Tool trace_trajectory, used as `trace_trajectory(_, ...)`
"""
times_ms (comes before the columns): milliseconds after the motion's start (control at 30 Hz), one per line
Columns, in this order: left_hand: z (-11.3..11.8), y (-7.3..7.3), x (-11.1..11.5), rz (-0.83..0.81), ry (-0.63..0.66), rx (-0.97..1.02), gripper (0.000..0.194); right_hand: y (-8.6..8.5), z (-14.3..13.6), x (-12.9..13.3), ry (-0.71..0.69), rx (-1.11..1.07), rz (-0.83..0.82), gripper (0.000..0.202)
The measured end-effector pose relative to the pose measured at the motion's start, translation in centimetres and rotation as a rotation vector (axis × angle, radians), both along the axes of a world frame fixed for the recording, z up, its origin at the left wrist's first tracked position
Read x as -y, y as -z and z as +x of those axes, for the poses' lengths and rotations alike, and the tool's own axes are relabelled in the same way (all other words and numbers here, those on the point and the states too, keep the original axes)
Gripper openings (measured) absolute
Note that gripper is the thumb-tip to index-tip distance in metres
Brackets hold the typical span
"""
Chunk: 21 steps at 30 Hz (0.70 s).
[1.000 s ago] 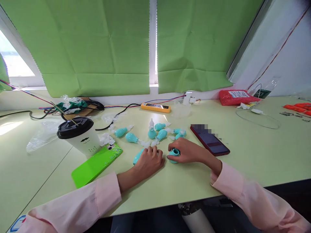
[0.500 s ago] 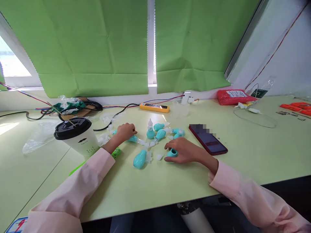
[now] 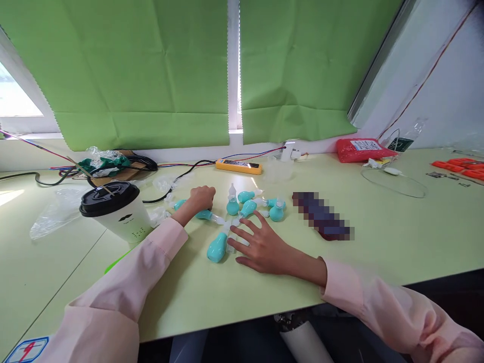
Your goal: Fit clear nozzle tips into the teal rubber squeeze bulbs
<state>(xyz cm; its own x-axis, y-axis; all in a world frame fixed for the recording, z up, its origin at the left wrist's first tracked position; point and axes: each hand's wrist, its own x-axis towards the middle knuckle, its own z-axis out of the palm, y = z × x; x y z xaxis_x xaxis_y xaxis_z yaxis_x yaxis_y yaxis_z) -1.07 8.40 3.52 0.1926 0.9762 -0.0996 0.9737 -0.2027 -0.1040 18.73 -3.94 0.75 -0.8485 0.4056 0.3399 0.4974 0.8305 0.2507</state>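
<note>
Several teal bulb nasal aspirators with translucent tips lie in a loose cluster on the table. One bulb (image 3: 217, 247) rests at the front, and an upright one (image 3: 232, 205) stands behind. My left hand (image 3: 202, 198) is closed at the cluster's left side, beside a tilted aspirator (image 3: 204, 215); what its fingers hold, if anything, is hidden. My right hand (image 3: 262, 246) hovers with fingers spread, its fingertips close to the front bulb and over small translucent pieces (image 3: 231, 245). Another aspirator (image 3: 277, 212) stands beyond my right hand.
A white paper cup (image 3: 126, 222) with a black lid stands near my left forearm. A pixelated phone (image 3: 321, 217) lies to the right. Behind are a yellow handheld device (image 3: 239, 167), cables and clear plastic bags (image 3: 56, 209). A red package (image 3: 363, 150) sits at the back right.
My right hand has moved left and its fingers have spread; the open-necked teal bulb between them earlier no longer shows there. My left hand has shifted slightly and looks more tightly closed.
</note>
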Motion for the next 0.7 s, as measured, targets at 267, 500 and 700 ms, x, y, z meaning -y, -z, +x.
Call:
trace_trajectory(267, 0.4, 0.1, 1.0, 0.139, 0.011, 0.126, 0.021, 1.0, 0.2, -0.7, 0.096, 0.058, 0.031, 0.027)
trace_trajectory(500, 2.0, -2.0, 7.2, 0.404, 0.198, 0.465, 0.022, 0.6, 0.7, -0.7, 0.132, 0.059, 0.002, 0.029)
trace_trajectory(700, 4.1, -0.2, 13.5, 0.365, 0.458, 0.747, 0.017, 0.2, 1.4, -1.4, 0.182, 0.170, -0.094, 0.014)
